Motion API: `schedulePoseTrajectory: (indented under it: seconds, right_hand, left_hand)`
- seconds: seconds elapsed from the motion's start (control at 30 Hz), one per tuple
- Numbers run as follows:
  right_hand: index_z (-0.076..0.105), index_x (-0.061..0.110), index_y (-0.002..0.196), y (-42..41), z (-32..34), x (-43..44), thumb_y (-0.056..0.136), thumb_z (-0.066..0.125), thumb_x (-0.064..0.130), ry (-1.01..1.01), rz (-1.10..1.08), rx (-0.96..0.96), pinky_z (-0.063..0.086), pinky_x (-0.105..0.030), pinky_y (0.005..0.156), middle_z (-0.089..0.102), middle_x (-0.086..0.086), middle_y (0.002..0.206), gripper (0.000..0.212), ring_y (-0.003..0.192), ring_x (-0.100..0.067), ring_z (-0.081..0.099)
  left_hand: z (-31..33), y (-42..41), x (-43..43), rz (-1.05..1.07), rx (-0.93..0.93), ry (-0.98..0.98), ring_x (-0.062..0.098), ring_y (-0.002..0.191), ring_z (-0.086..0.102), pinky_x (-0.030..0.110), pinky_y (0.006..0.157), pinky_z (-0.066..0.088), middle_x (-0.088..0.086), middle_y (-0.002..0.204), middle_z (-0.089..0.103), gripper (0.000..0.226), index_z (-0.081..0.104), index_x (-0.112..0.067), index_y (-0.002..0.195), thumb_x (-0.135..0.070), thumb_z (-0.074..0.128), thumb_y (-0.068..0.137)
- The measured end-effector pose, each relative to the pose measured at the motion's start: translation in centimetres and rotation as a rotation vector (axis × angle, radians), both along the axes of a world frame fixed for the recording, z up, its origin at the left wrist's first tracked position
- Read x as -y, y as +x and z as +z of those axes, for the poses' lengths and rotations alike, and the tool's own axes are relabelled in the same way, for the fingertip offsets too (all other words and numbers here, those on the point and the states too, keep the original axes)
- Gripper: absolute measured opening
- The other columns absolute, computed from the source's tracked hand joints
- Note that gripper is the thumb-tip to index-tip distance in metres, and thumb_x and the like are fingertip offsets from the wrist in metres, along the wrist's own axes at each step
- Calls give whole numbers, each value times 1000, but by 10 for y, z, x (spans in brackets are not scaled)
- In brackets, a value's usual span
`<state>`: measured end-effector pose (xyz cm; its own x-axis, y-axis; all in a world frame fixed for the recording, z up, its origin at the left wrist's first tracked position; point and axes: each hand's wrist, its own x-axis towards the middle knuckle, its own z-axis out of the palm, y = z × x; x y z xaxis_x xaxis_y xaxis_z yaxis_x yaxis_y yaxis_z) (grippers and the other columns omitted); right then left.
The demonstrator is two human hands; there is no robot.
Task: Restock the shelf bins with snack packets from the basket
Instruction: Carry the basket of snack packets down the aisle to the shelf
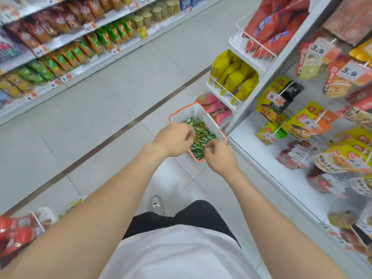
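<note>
Two hands are at work in one basket. We record the basket, white with an orange rim, down on the tiled floor just beside the end panel of the right-hand shelving unit. It holds a loose heap of small green snack packets. The left hand reaches in over the left rim with its fingers curled down onto the heap; we cannot tell whether it grips a packet. The right hand is at the near end of the basket, with thumb and forefinger pinching green packets at the edge of the heap. Mounted on the end panel, beyond the basket, are stacked bins. The top wire bin carries red packets and the middle wire bin carries yellow packets. Pink packets sit lowest, just behind the basket's far rim. Hanging packets with price tags cover the right-hand shelf face. Across the aisle, the far left shelves hold rows of green, orange and red bags. One shoe shows near us on the floor.
</note>
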<state>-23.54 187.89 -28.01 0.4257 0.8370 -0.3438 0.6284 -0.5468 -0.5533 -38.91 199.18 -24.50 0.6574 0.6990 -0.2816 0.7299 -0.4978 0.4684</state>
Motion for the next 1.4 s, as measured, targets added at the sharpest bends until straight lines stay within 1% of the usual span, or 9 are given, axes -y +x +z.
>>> schedulePoseTrajectory:
  seconds: [0.17, 0.33, 0.43, 0.6, 0.97, 1.07, 1.23, 1.3, 1.4]
  right_hand:
    - [68, 23, 98, 12, -4, -69, 87, 48, 24, 23, -137, -33, 54, -35, 70, 65, 7, 70, 23, 79, -24, 64]
    - [68, 19, 107, 51, -36, -140, 89, 48, 21, 45, -220, -76, 55, -40, 74, 65, 4, 70, 27, 76, -25, 64]
    - [68, 19, 113, 81, -64, -188, 89, 47, 21, 28, -248, -115, 57, -41, 76, 66, 1, 71, 31, 77, -25, 66]
    - [68, 18, 118, 125, -112, -261, 93, 50, 19, -6, -217, -73, 55, -42, 82, 74, -7, 96, 31, 96, -32, 67]
    - [65, 12, 106, 163, -313, -381, 94, 50, 21, -110, -292, -26, 57, -46, 72, 71, -14, 86, 21, 80, -38, 67]
    - [62, 12, 106, 154, -382, -404, 95, 49, 21, -145, -312, -42, 56, -45, 74, 70, -13, 88, 20, 82, -38, 66]
    - [63, 14, 115, 133, -484, -432, 95, 48, 23, -232, -318, -53, 56, -43, 80, 72, -10, 93, 26, 89, -35, 67]
    - [62, 13, 115, 126, -514, -440, 94, 48, 21, -240, -317, -61, 57, -44, 80, 71, -11, 93, 27, 89, -35, 67]
    - [61, 13, 114, 120, -548, -445, 91, 49, 17, -226, -314, -46, 57, -45, 78, 69, -11, 87, 26, 85, -36, 66]
  left_hand:
    - [-10, 34, -98, -142, -20, -51, 23, 90, 65, 41, 78, 57, -9, 90, 71, 22, 73, -28, 97, -25, 52, 92]
    - [-35, 95, -181, -245, -34, -88, 17, 82, 63, 41, 77, 57, -12, 80, 68, 20, 72, -28, 94, -31, 52, 91]
    - [-60, 132, -232, -224, -35, -96, 19, 86, 66, 42, 79, 57, -11, 86, 71, 24, 71, -30, 105, -28, 51, 91]
    - [-118, 191, -305, -234, -16, -91, 22, 86, 66, 43, 79, 56, -7, 93, 71, 30, 67, -37, 111, -29, 47, 90]
    - [-362, 237, -432, -242, -158, -179, 31, 87, 66, 45, 76, 57, 1, 93, 74, 36, 71, -25, 96, -38, 39, 85]
    - [-446, 229, -445, -163, -185, -225, 34, 92, 65, 48, 80, 57, 8, 100, 72, 40, 71, -18, 104, -34, 40, 84]
    - [-559, 212, -460, -76, -399, -266, 43, 131, 49, 51, 105, 46, 20, 148, 42, 63, 43, -9, 148, -33, 53, 91]
    - [-593, 210, -468, -68, -465, -216, 42, 146, 32, 52, 111, 37, 19, 164, 22, 73, 28, -10, 158, -26, 60, 95]
    - [-632, 211, -483, -56, -497, -179, 41, 153, 20, 57, 118, 29, 20, 170, 3, 94, 11, -11, 163, -20, 68, 89]
